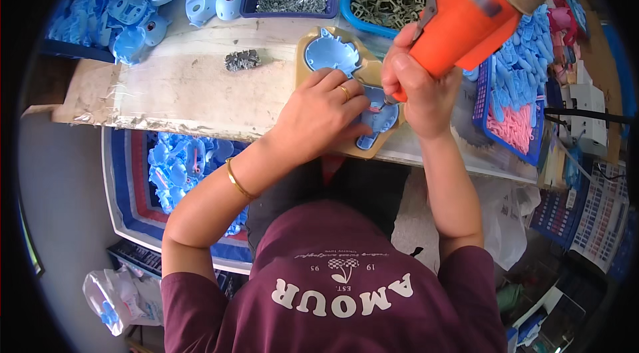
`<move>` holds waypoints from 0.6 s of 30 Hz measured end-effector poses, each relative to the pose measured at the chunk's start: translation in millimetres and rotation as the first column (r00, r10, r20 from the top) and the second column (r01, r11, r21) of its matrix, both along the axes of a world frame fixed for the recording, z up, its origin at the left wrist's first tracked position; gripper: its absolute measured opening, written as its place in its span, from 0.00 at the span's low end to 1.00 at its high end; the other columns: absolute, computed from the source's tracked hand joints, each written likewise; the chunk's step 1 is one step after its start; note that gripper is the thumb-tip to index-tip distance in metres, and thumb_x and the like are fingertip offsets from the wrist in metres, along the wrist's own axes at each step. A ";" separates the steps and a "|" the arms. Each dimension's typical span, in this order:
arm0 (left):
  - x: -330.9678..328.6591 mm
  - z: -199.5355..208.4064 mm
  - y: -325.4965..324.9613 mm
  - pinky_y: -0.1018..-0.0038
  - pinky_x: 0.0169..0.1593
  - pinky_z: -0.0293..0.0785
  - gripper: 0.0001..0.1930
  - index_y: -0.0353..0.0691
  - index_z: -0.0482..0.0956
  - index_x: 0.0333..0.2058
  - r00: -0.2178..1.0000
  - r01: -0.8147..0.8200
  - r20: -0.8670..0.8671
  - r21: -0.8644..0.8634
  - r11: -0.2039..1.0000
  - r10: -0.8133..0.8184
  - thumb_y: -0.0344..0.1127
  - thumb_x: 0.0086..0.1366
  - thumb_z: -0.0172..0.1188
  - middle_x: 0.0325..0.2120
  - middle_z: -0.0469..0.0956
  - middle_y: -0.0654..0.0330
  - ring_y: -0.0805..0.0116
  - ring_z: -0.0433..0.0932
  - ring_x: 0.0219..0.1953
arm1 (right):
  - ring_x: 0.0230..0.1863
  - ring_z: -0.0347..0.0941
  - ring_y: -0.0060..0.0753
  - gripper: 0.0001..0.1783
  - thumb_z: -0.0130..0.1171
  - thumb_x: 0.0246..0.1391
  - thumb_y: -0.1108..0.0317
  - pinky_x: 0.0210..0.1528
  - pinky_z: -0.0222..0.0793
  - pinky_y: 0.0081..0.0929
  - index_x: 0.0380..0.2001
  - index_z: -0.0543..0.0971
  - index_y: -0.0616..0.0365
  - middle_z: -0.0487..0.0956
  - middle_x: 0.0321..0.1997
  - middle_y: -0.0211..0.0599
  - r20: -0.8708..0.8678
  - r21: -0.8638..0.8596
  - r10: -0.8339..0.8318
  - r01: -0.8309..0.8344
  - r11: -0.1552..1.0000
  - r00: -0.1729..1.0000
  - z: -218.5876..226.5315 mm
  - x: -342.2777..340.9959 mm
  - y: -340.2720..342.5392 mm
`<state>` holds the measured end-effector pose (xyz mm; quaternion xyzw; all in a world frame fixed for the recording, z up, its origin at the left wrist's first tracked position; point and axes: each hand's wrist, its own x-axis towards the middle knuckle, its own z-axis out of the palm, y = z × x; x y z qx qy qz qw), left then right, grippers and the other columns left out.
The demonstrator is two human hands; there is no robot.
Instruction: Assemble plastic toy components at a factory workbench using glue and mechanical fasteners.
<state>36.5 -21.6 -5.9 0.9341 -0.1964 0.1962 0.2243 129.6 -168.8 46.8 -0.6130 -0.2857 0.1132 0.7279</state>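
Observation:
My right hand [426, 90] is wrapped round an orange power screwdriver [459, 23]. Its tip points down at a light-blue plastic shell [383, 121] in the nearer part of a tan jig [308, 43]. A small pink piece [374, 109] shows in that shell, close to the tip. Bent over the jig, my left hand [318, 110] has its fingers against the same shell; the fingertips are partly hidden. Another rounded blue shell [331, 55] sits open side up in the farther hollow of the jig.
A little heap of dark metal bits [241, 60] lies left of the jig. Behind stand a purple bin [289, 15] of small screws and a blue tub [347, 3] of metal clips. A basket [480, 97] of blue and pink parts is at right; a crate [113, 186] of blue parts sits below left.

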 end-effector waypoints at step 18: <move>-28.7 6.3 8.0 0.61 0.60 0.69 0.17 0.45 0.80 0.44 0.994 -0.106 0.023 -0.033 0.994 0.107 0.40 0.57 0.69 0.46 0.78 0.61 0.59 0.74 0.51 | 0.37 0.76 0.24 0.24 0.54 0.70 0.55 0.43 0.71 0.20 0.54 0.71 0.67 0.79 0.37 0.35 0.377 0.052 0.105 -0.134 0.990 0.920 64.7 -5.8 28.4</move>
